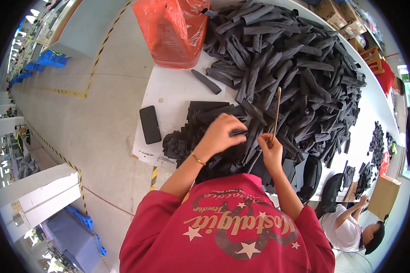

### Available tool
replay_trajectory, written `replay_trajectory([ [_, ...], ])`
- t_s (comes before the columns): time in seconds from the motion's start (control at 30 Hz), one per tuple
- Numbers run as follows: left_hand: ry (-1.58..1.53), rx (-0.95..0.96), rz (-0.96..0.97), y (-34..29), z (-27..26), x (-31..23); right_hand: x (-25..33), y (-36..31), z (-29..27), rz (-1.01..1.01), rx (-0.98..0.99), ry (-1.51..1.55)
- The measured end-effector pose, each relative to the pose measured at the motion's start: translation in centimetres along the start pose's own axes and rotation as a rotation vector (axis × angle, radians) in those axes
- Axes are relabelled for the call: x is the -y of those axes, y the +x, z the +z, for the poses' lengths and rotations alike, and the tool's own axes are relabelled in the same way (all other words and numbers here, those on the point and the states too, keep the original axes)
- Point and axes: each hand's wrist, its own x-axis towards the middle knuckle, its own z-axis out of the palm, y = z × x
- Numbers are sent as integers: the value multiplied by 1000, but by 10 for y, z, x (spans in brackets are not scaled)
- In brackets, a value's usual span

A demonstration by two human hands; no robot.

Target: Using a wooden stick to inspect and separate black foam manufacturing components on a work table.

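My right hand [272,152] is closed round the lower end of a thin, light brown stick [277,111], which points up and away from me. My left hand [222,133] is to its left, fingers curled, with a dark fabric piece [238,133] between thumb and fingers; most of that piece is hidden. Beneath and beside the left hand are stacked black fabric pieces [177,143], some flat and folded. Just beyond both hands rises a large heap of black fabric tubes [296,68]. A single tube [206,82] lies apart on the white table [168,91].
A black phone [150,124] lies near the table's left edge. At the far left corner stands a red plastic bag [171,36]. A black bag [310,177] sits right of my right arm. Another person [346,227] works at the right, near a cardboard box [384,196].
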Motion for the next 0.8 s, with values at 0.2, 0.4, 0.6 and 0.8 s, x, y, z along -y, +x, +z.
replay_trajectory([
  [0.2, 470, 340, 249, -3, 35, 25, -10, -22, -16, 94, -59, 38],
  [0.4, 255, 218, 309, 4, 26, 10, -13, 2, -1, 42, 84, -128],
  [0.6, -23, -205, 32, 0, 11, -1, -36, 25, 13, 5, 261, -161],
  [0.8, -178, -433, -300, -17, -4, 18, -25, 27, 32, 0, 114, -547],
])
